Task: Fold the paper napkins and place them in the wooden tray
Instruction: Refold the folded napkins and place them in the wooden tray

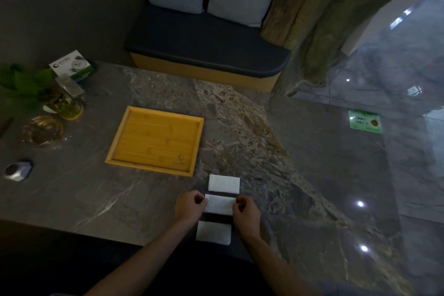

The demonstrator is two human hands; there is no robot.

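Note:
Three white paper napkins lie in a column on the dark marble table. The far napkin (pixel 224 183) and the near napkin (pixel 213 233) rest flat and untouched. The middle napkin (pixel 219 205) is pinched at both ends: my left hand (pixel 189 206) grips its left edge, my right hand (pixel 246 212) its right edge. The wooden tray (pixel 115 144), square and light yellow, sits to the upper left of the napkins with nothing in it.
At the table's left stand a plant in a glass vase (pixel 64 103), a glass ashtray (pixel 43 130), a card stand (pixel 72 66) and a grey metal object (pixel 18 170). A green sticker (pixel 364 120) lies far right. A cushioned bench (pixel 206 53) stands behind the table.

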